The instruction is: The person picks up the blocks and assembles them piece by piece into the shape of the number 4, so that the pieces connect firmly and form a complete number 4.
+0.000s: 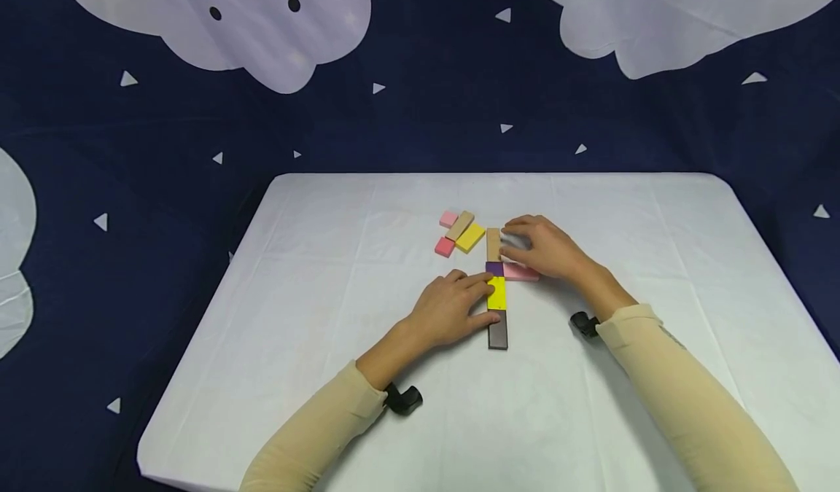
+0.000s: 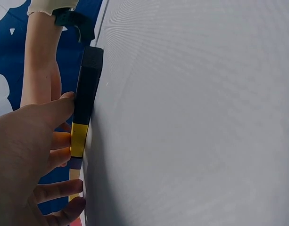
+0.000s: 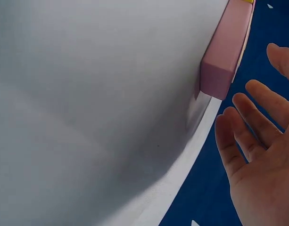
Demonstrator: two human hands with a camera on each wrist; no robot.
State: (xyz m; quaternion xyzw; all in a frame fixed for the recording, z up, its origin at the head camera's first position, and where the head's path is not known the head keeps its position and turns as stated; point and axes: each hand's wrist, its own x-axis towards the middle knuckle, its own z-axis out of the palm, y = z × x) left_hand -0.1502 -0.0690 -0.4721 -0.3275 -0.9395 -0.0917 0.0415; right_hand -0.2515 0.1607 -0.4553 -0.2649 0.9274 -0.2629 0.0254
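A column of flat blocks runs toward the back of the table: a dark brown block point(image 1: 498, 335) nearest, then a yellow block point(image 1: 500, 295), a small purple block point(image 1: 494, 268) and a tan block point(image 1: 493, 244). A long pink block point(image 1: 521, 272) juts right from the purple one. My left hand point(image 1: 446, 311) lies along the column's left side, thumb at the dark block and loosely extended fingers at the yellow one. Beside the tan block's right edge, above the pink block, is my right hand point(image 1: 550, 250); in the right wrist view its relaxed fingers point(image 3: 248, 127) hold nothing.
Left of the column's far end sits a loose cluster: a light pink block point(image 1: 448, 219), a tan block point(image 1: 460, 226), a yellow block point(image 1: 470, 237) and a red-pink block point(image 1: 444, 247). A white cloth point(image 1: 315, 259) covers the table. Behind hangs dark blue fabric point(image 1: 426, 135).
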